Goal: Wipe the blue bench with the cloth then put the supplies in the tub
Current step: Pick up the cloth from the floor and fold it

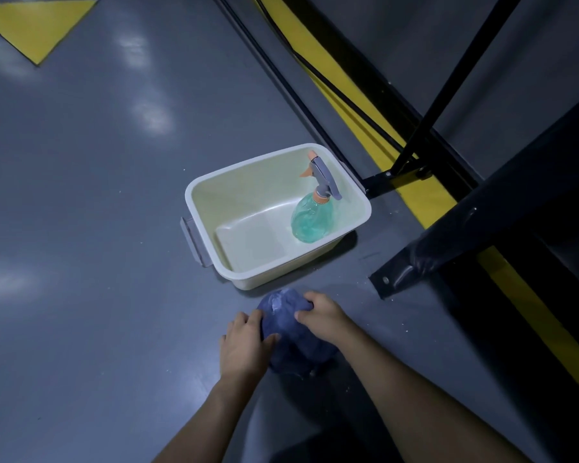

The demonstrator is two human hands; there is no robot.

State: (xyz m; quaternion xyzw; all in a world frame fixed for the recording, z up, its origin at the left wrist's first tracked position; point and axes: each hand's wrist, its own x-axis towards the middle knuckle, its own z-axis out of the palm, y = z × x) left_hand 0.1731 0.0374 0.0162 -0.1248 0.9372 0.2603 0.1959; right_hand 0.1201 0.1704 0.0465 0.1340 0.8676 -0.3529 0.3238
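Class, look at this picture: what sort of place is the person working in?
Probably a workshop or warehouse floor: glossy grey painted floor, yellow safety markings, and dark metal framing bolted down beside the tub.

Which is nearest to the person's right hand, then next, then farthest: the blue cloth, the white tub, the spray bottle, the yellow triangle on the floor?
From the right hand:
1. Blue cloth, gripped in both hands.
2. White tub, just ahead on the floor.
3. Spray bottle, standing in the tub's far right corner.
4. Yellow triangle, far off at the upper left.

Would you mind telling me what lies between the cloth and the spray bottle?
In the head view, only the tub's near wall; cloth, spray bottle.
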